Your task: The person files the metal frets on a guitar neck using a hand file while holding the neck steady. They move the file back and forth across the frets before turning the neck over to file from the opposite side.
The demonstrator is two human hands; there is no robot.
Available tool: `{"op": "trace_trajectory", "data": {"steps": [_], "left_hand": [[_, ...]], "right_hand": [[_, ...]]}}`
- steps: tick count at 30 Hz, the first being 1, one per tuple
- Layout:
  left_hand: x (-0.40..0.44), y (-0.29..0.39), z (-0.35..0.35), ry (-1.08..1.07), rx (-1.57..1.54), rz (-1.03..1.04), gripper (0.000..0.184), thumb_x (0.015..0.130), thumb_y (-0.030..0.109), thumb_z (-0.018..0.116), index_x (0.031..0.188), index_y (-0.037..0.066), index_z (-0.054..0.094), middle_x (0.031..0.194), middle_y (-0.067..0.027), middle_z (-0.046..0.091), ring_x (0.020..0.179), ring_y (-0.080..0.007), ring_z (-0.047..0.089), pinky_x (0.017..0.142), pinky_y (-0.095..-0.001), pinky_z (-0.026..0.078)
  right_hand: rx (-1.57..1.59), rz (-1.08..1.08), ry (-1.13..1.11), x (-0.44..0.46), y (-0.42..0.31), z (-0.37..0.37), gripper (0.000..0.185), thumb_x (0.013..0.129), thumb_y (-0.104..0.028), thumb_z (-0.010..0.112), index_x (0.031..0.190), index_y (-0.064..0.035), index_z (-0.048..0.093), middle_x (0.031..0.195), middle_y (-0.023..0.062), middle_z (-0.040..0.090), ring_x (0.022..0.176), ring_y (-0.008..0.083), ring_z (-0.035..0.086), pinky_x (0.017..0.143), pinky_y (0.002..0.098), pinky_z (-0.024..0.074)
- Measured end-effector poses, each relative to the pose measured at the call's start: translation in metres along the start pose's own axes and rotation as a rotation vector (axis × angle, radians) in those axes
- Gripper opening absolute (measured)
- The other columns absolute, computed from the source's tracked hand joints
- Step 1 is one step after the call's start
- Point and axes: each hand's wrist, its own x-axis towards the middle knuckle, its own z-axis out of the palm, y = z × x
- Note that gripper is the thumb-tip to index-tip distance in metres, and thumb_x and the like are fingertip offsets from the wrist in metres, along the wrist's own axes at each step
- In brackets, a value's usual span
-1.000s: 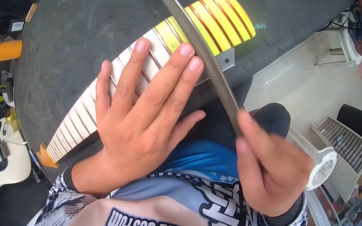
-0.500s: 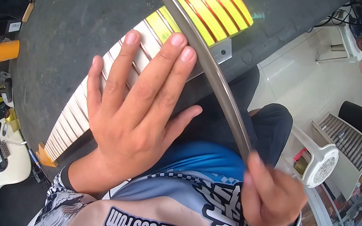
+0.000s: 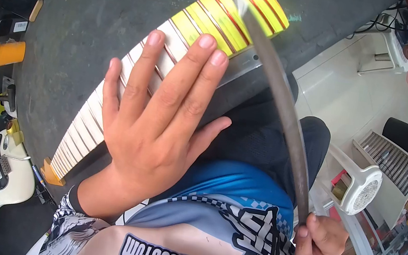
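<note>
A guitar neck (image 3: 81, 128) lies slantwise across the dark work surface. White tape covers its lower part and yellow tape its upper part, with bare metal frets showing as lines between the strips. My left hand (image 3: 153, 120) rests flat on the neck, fingers spread over the taped fretboard and thumb out to the side. At the lower right my right hand (image 3: 321, 240) is closed round the near end of a long, narrow metal file (image 3: 289, 113). The file's far end, smeared by motion, crosses the yellow-taped end; whether it touches a fret I cannot tell.
A wooden support (image 3: 53, 173) sits at the neck's narrow end. To the left are a white guitar body (image 3: 19, 180), an orange container (image 3: 8, 54) and dark boxes. A white stool (image 3: 362, 189) and a rack of several metal tools (image 3: 390, 159) stand right.
My right hand has moved down and to the right, drawing the file back so its far tip now lies over the yellow tape. My left hand stays on the neck, both shifted slightly in view.
</note>
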Motion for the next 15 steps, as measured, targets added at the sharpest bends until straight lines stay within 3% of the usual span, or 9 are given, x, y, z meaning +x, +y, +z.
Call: {"op": "trace_trajectory", "data": {"steps": [15], "left_hand": [[-0.001,0.001,0.002,-0.003,0.02,0.003,0.081,0.074,0.042,0.082,0.144,0.011,0.055,0.147,-0.0081,0.054,0.141,-0.0344,0.044,0.111,-0.0514,0.033]], "right_hand": [[-0.013,-0.07,0.013,-0.02,0.006,0.002,0.041,0.072,0.001,0.075,0.113,-0.0056,0.074,0.065,0.0083,0.065,0.045,0.017,0.058,0.041,0.0263,0.043]]}}
